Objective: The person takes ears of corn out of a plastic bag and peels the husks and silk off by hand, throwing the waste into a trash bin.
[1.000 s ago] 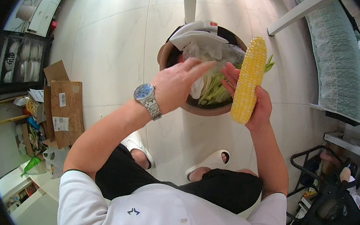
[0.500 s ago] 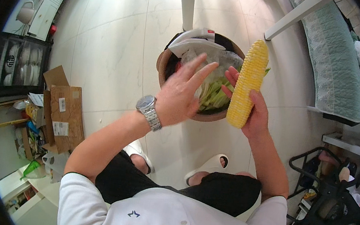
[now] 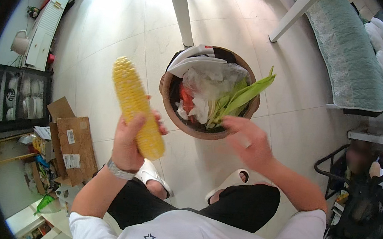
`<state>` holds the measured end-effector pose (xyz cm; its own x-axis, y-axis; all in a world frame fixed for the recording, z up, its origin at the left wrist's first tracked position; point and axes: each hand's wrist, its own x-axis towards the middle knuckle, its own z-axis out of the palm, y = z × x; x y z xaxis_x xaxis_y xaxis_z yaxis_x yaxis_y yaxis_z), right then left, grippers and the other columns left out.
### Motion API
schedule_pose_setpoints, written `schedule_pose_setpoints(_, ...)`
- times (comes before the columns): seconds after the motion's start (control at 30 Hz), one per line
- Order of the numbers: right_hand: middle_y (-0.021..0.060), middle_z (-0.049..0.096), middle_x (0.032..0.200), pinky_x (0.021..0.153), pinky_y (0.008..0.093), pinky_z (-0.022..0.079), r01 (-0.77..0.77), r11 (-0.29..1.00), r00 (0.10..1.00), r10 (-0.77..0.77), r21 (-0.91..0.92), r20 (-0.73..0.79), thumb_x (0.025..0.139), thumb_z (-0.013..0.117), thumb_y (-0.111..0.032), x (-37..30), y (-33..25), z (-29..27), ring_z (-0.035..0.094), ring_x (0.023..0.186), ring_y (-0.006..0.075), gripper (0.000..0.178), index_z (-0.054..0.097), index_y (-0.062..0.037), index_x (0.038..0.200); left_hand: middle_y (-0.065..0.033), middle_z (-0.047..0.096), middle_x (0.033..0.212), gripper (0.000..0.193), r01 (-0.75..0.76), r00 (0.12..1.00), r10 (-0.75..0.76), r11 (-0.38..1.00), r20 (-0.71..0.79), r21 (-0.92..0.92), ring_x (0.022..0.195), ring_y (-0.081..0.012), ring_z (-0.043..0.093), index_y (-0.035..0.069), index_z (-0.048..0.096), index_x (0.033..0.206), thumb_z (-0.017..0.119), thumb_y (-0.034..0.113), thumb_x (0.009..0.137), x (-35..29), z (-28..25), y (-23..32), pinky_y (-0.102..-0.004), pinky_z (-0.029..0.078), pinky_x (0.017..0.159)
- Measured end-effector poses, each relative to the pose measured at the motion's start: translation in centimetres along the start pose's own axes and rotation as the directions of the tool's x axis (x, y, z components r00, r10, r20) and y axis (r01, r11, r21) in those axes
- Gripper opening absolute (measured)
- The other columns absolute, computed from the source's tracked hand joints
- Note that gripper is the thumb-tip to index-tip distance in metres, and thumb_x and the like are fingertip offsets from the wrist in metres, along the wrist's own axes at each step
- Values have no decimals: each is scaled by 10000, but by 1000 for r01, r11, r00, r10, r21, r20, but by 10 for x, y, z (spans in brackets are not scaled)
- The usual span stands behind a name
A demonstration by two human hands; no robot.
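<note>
A bare yellow ear of corn (image 3: 137, 107) is gripped in my left hand (image 3: 130, 136), tilted with its top pointing away from me over the floor. My right hand (image 3: 251, 143) is at the near right rim of a brown round bin (image 3: 195, 132), blurred by motion, so I cannot make out whether its fingers hold anything. Inside the bin lie green corn husks (image 3: 244, 94), with one long leaf sticking out over the right rim. Next to them are crumpled clear plastic (image 3: 216, 80), white trays (image 3: 196, 64) and a reddish wrapper (image 3: 186, 98).
White table legs (image 3: 181, 15) stand behind the bin. An opened cardboard box (image 3: 76, 145) sits at the left, near a dark dish rack (image 3: 21, 96). On the right are a green padded seat (image 3: 351, 65) and a black metal frame (image 3: 355, 195). My slippered feet are below the bin.
The ear of corn has passed from my right hand to my left and moved leftward. My right hand has come down to the bin's near right edge. More of the husks shows.
</note>
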<state>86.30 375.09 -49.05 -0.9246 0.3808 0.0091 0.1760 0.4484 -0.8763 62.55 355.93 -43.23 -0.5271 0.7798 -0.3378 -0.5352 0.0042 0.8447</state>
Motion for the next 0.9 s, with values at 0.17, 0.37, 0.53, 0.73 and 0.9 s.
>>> schedule_pose_setpoints(0.17, 123, 617, 1178, 852, 372, 552, -540, 591, 642, 750, 600, -161, 944, 622, -341, -25, 85, 16, 628, 1041, 256, 584, 438, 9, 1373, -53, 579, 964, 606, -5, 1000, 5, 988, -1, -154, 778, -146, 611, 73, 386, 1375, 540, 495, 969, 10, -17, -1, -305, 548, 697)
schedule_pose_setpoints(0.37, 183, 617, 1169, 792, 410, 586, -612, 301, 604, 774, 731, 188, 947, 577, -407, 4, 78, 32, 665, 972, 287, 579, 438, 20, 1313, -50, 586, 936, 584, 20, 999, -17, 997, 35, -78, 751, -143, 611, 77, 407, 1346, 532, 504, 968, 15, -15, -3, -294, 541, 663)
schedule_pose_setpoints(0.53, 193, 635, 1123, 775, 438, 600, -474, 347, 626, 779, 809, 32, 939, 508, -251, 21, 88, 37, 687, 905, 309, 462, 439, 50, 1282, -51, 584, 924, 572, 37, 999, -38, 997, -22, -71, 748, -143, 610, 84, 418, 1329, 548, 500, 959, 17, -24, -7, -291, 536, 653)
schedule_pose_setpoints(0.73, 195, 649, 1099, 764, 425, 603, -463, 408, 573, 815, 787, -86, 946, 493, -259, 53, 104, 0, 693, 894, 298, 451, 471, 75, 1249, -55, 585, 930, 580, 49, 998, -54, 993, -38, -110, 749, -153, 615, 77, 426, 1319, 576, 495, 947, 17, -37, -4, -298, 542, 642)
schedule_pose_setpoints(0.9, 215, 669, 1081, 749, 381, 610, -507, 442, 630, 776, 740, -32, 953, 527, -372, 82, 127, -38, 707, 886, 290, 557, 484, 80, 1276, -89, 608, 963, 653, 69, 996, -66, 996, 58, -54, 758, -198, 639, 60, 423, 1325, 623, 520, 908, 33, -31, -8, -341, 574, 668)
